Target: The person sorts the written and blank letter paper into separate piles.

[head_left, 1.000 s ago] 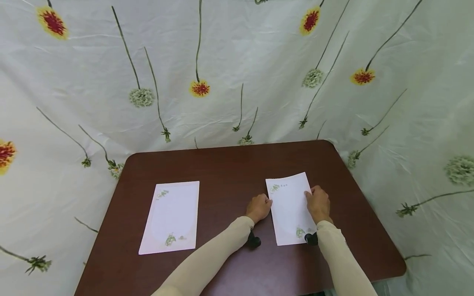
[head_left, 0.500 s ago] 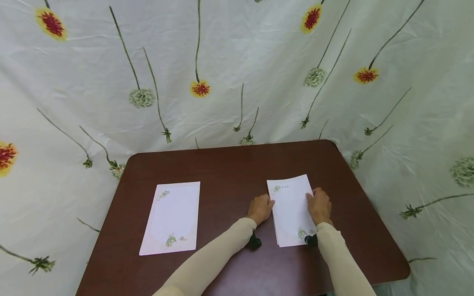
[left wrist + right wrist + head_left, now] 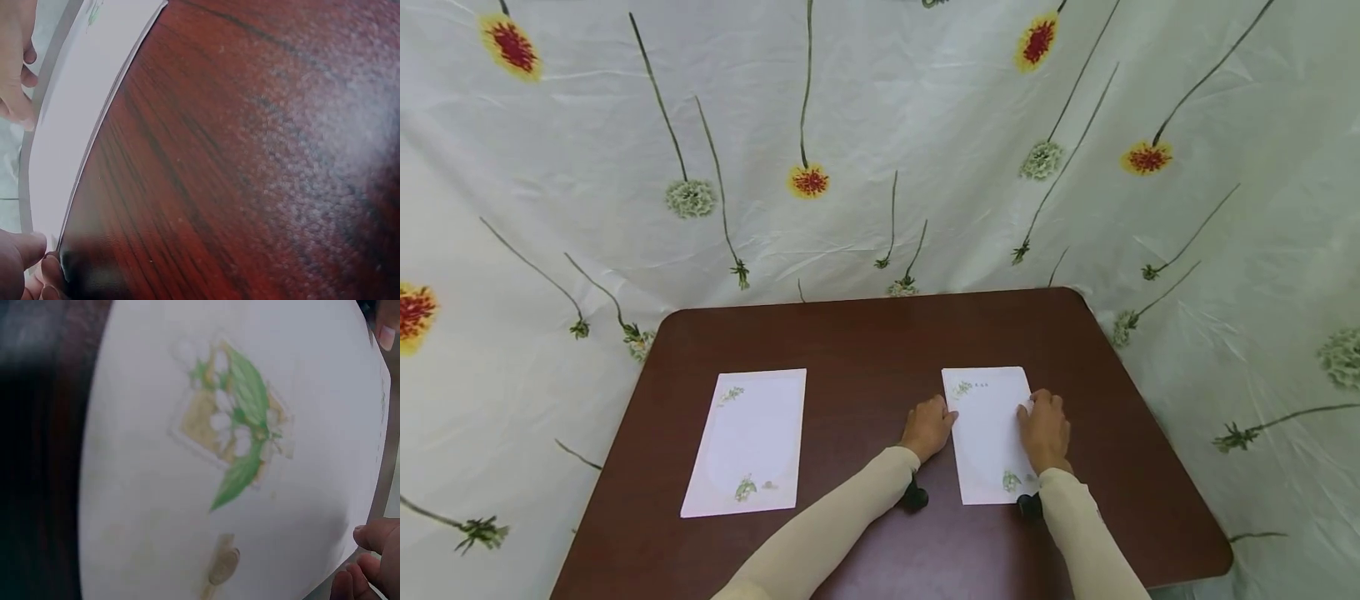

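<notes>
A small stack of white printed paper (image 3: 988,437) lies on the right half of the table, with a green leaf design near its top left and bottom right corners. My left hand (image 3: 928,428) pinches its left edge, thumb on top and fingers curled at the side. On the opposite edge my right hand (image 3: 1045,429) pinches the stack, thumb over the margin. Several sheet edges show along the stack's side (image 3: 94,140) in the left wrist view. The leaf-and-flower print (image 3: 240,422) fills much of the right wrist view.
Another sheet with the same design (image 3: 745,442) lies flat on the left of the dark brown table (image 3: 857,342). A floral cloth (image 3: 865,125) hangs behind the table. A dark round object sits under each wrist.
The stack's raised upper right corner has come down, and its top edge is now straight. Its sheet edges line up more closely. Both hands have shifted slightly toward the near side.
</notes>
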Available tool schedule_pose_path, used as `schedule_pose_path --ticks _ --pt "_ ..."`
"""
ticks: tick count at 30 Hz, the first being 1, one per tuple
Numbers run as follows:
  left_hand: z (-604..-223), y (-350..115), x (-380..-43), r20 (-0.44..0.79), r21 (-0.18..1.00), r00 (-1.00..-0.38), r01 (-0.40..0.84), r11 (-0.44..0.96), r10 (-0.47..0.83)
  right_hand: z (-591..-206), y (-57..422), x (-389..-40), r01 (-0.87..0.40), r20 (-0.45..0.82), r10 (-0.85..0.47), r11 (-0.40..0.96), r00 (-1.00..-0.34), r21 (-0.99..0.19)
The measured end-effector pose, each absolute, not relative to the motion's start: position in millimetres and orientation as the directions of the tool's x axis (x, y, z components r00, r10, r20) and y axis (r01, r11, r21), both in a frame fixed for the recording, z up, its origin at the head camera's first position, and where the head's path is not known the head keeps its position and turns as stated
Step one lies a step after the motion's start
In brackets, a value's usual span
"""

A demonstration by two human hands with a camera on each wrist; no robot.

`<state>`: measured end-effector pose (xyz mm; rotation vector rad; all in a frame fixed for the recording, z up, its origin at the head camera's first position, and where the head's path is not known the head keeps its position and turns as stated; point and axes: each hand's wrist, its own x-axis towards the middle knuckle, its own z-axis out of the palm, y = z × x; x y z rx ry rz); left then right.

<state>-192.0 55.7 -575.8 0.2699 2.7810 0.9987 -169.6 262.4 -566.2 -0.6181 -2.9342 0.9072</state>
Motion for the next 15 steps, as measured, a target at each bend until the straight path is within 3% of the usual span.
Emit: schedule_pose_path --ticks 15 --pt "-586 36 -189 -0.091 0.707 -0.964 0.113 0.698 0.249 -573 254 -159 0.295 -0.087 0.298 0.779 -0.951 -0.554"
